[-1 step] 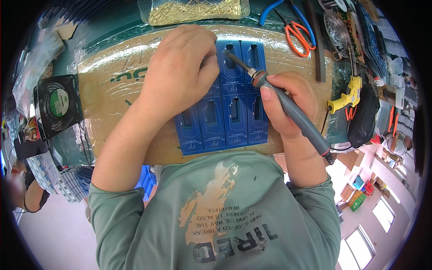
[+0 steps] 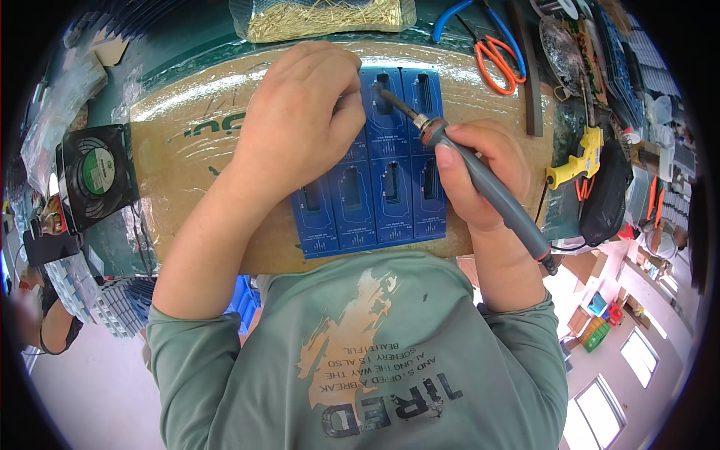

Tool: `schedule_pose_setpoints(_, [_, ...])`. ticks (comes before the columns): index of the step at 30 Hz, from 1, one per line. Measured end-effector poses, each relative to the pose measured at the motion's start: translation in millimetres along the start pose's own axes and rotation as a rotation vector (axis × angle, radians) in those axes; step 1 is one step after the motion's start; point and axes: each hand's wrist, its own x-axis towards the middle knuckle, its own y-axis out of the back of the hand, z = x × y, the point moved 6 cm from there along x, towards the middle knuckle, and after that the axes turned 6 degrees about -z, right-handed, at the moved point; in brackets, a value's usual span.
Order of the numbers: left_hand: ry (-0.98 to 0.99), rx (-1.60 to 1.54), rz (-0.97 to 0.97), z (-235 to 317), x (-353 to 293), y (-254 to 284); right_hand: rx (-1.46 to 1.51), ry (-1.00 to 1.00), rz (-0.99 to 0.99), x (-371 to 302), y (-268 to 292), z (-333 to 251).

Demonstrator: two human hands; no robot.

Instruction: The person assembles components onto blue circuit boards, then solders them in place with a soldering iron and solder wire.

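Note:
A blue circuit board panel, split into several slotted sections, lies flat on the brown cardboard in front of me. In my right hand is a grey soldering iron, held like a pen. Its dark tip points up and left, at the slot in a far section of the panel. My left hand covers the panel's far left part. Its fingers are curled and closed near the iron's tip; whatever they pinch, if anything, is hidden beneath them.
Beyond the panel sits a clear bag of thin gold pins. At far right are blue-handled pliers, orange-handled scissors and a dark bar. A yellow glue gun lies right, a black fan stands left.

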Motion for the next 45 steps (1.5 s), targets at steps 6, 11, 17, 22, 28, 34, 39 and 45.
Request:
schedule_pose_setpoints(6, [0.061, 0.001, -0.108, 0, -4, 1, 0.025, 0.051, 0.014, -2, 5, -4])
schedule_pose_setpoints(11, [0.035, -0.001, -0.1, 2, -5, 2, 0.022, 0.066, 0.009, -3, 3, -5])
schedule_pose_setpoints(17, [0.028, 0.001, -0.104, 3, -5, 1, 0.025, 0.086, 0.02, -5, 1, -4])
schedule_pose_setpoints(22, [0.02, 0.032, -0.113, 5, -6, -1, 0.016, 0.13, -0.011, -6, -1, -6])
schedule_pose_setpoints(28, [0.008, 0.059, -0.111, 8, -6, -1, 0.01, 0.155, -0.02, -4, -1, -10])
schedule_pose_setpoints(34, [0.004, 0.063, -0.108, 8, -6, -1, 0.001, 0.178, -0.015, -4, -1, -12])
schedule_pose_setpoints(39, [0.047, 0.005, -0.077, 2, -7, 3, -0.027, 0.138, 0.014, -6, 3, -10])
schedule_pose_setpoints(45, [0.169, 0.049, -0.001, -14, -7, 29, -0.074, 0.061, 0.041, -2, 11, -14])
